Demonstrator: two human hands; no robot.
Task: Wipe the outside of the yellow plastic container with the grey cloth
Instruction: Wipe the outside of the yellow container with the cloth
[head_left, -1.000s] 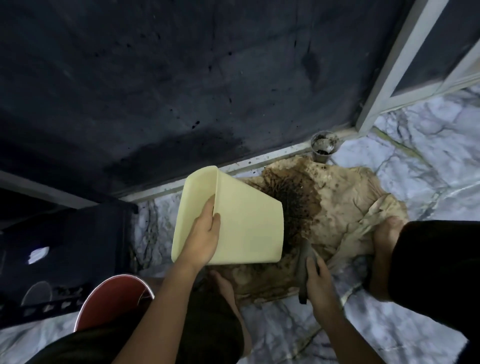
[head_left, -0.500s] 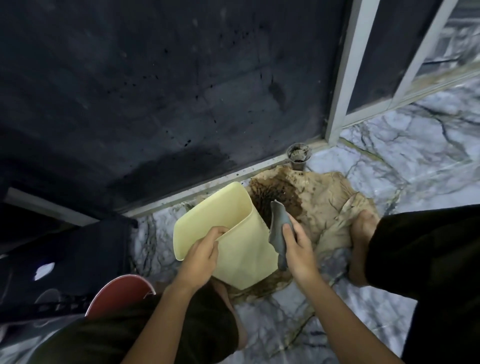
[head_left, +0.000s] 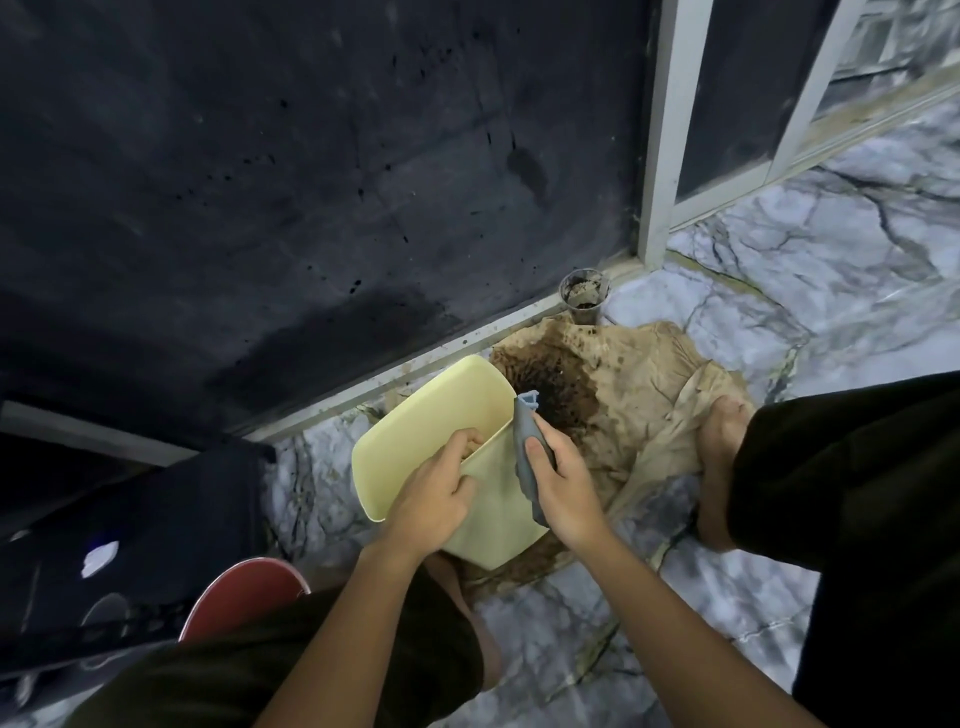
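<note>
left hand (head_left: 431, 499) fingertips: hidden inside yellow container (head_left: 415, 431) | forearms: cropped

Both forearms are bare, with no sleeves, watch or rings showing on the left hand (head_left: 435, 498) or the right hand (head_left: 563, 488). The person wears dark, loose knee-length cloth shorts (head_left: 841, 467), almost black in the dim light. Both feet are bare; the right bare foot (head_left: 719, 441) wears no shoe.

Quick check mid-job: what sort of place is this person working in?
Probably a home floor by a doorway or balcony threshold, not a kitchen counter. The person crouches on a marble-patterned tile floor, beside a white metal door frame, over a soiled brown cloth spread on the floor.
</note>
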